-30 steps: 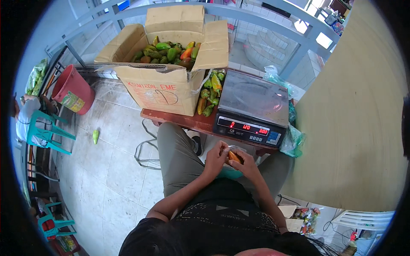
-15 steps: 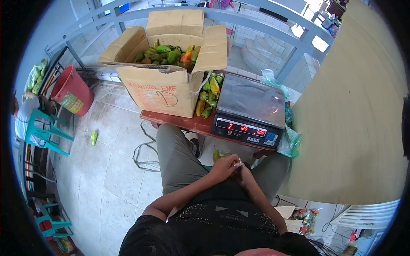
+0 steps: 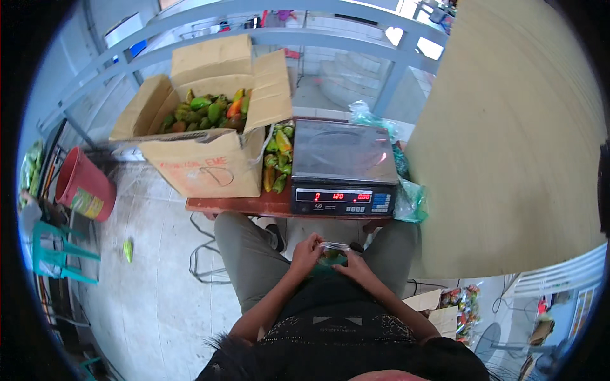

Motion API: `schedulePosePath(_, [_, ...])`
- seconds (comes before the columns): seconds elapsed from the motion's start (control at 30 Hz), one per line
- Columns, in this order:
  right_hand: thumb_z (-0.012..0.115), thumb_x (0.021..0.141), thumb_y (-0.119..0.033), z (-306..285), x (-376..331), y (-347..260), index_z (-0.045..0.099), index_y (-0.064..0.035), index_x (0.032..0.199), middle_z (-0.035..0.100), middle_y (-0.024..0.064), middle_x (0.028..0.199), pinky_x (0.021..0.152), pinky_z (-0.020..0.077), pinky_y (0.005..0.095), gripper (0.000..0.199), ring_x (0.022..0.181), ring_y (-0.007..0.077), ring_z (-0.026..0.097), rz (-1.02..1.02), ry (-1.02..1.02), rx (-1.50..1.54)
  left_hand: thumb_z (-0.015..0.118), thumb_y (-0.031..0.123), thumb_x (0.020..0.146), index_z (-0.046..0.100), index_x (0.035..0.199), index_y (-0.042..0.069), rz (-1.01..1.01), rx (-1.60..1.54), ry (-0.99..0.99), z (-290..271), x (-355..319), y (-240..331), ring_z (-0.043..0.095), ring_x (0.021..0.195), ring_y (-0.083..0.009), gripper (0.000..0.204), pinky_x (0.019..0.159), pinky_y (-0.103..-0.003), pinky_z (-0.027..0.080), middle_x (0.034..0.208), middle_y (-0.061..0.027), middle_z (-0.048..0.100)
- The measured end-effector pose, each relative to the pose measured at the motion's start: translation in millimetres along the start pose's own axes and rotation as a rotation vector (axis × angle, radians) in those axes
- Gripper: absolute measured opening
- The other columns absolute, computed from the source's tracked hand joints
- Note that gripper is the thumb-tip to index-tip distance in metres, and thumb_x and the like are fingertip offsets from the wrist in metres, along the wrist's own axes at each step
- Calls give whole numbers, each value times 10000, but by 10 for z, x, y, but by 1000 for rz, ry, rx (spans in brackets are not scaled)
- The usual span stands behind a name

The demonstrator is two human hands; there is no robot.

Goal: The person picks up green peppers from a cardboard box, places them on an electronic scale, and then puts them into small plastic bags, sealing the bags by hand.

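Over my lap, a clear plastic bag [image 3: 335,246] is stretched between my two hands, with green and brownish peppers [image 3: 331,259] showing through it. My left hand [image 3: 307,254] pinches its left side, and my right hand [image 3: 357,267] grips the right side. A small dark thing beside my right hand is too unclear to name. Beyond my knees, a black digital scale [image 3: 346,162] with a bare metal plate and lit red display stands on a reddish-brown bench [image 3: 241,206]. Left of it are a pile of peppers [image 3: 278,159] and an open cardboard box [image 3: 203,168] holding many more.
Green plastic bags [image 3: 410,202] lie right of the scale, beside a large pale board [image 3: 502,140]. On the floor at left are a red bucket [image 3: 89,187], a single pale green vegetable [image 3: 128,250] and a green plastic chair [image 3: 60,251]. Packed vegetables [image 3: 467,311] sit at lower right.
My hands have moved apart, and the clear bag now spans between them. The green pepper that stuck out by my left hand no longer shows there. The view has shifted, moving the bench leftward and lower.
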State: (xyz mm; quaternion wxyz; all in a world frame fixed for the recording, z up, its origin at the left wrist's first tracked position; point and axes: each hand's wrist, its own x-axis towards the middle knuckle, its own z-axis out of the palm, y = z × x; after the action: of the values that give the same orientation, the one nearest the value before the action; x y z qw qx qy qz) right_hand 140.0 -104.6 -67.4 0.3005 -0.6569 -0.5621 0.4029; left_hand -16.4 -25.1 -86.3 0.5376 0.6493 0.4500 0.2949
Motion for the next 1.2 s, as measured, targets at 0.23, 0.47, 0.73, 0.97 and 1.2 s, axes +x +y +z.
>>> schedulePosePath(0.23, [527,764,-101,-288,60,-529,550,-24,982,552,160,866,754,392,397,233,855,297,512,-302,77,-545,516,24,789,472,828,19,2,-113,158,-303,-20,485,477,514,-81,59,408,-258,376,578,-39,459])
schedulePosePath(0.47, [494,802,-98,-471,151,-999,526,-5,922,549,166,880,701,420,392,155,818,322,532,-466,235,-270,513,42,816,474,814,22,259,105,366,-526,74,755,439,562,-70,44,525,-221,377,635,-25,479])
schedulePosePath(0.73, [591,737,-123,-694,-48,-1406,530,-42,950,565,112,733,578,430,317,236,614,286,539,-183,217,-147,468,75,855,472,795,46,228,-274,73,-546,20,1381,402,550,-18,67,488,-168,343,645,30,453])
schedulePosePath(0.97, [604,663,-81,-863,57,-1473,531,-34,832,523,112,676,542,406,311,190,575,259,519,-410,197,-108,513,47,830,492,821,36,245,-429,-107,-718,-40,1824,406,547,-11,26,487,-161,330,647,30,455])
schedulePosePath(1.2, [603,670,-97,-926,158,-1783,516,-11,781,526,124,698,566,407,329,165,628,293,530,-322,314,-68,659,209,730,324,1262,21,554,-586,-267,-953,76,1858,337,1175,-203,656,988,-338,230,1257,-139,364])
